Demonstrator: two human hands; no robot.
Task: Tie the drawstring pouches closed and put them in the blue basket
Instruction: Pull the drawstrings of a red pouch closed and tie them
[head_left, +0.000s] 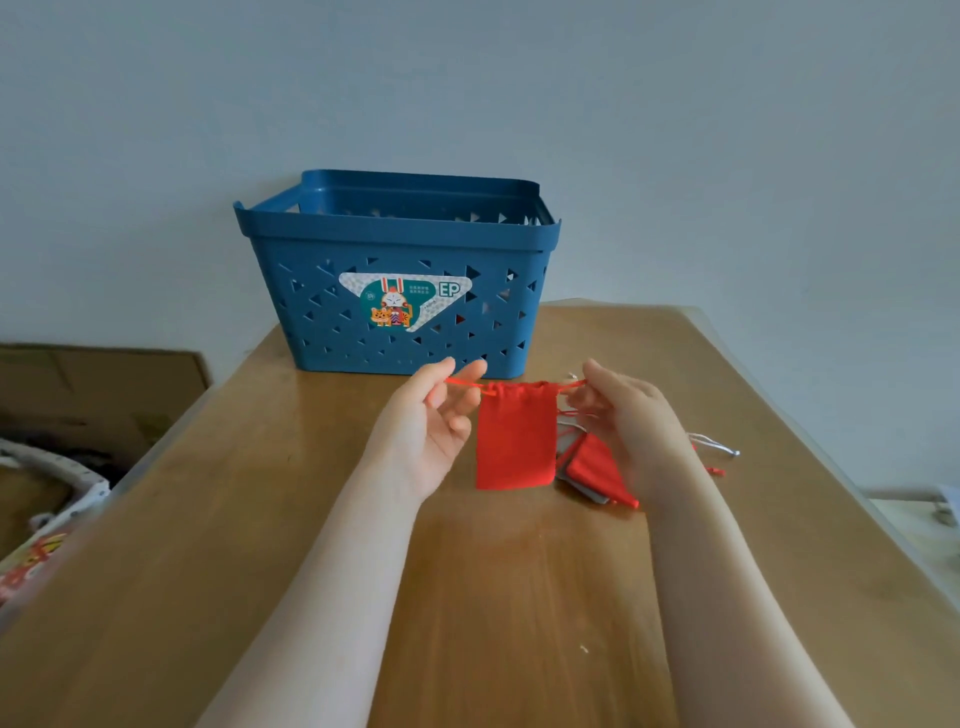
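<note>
Above the wooden table (519, 597), my left hand (434, 415) and right hand (628, 415) each pinch a drawstring end, stretching the red pouch (514, 441) between them. Its mouth looks cinched, unknotted. More pouches (597, 470) wait; I cannot see inside the blue basket (400, 244).

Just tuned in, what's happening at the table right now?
A person is drawing a red pouch closed: the left hand and right hand each pinch a drawstring end and pull outward. More pouches lie beside it on the wooden table. The blue basket stands behind them.
</note>
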